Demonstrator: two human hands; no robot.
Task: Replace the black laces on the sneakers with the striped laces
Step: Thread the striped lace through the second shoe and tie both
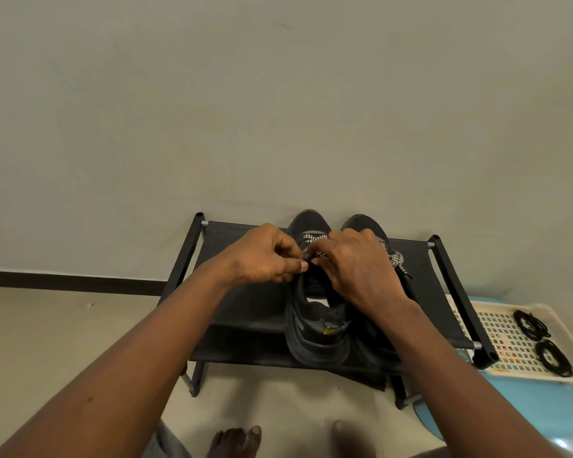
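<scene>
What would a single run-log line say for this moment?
left hand: pinching striped lace | right hand: pinching same lace | sneakers: on black rack | black laces: coiled in tray

Dark sneakers side by side; striped laces threaded; black laces coiled apart.

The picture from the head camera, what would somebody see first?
First, the two hands, left hand and right hand, meeting in the middle and pinching a striped lace over the dark sneakers. The sneakers sit on a black shoe rack. To the right, two coiled black laces lie in a white basket.
</scene>
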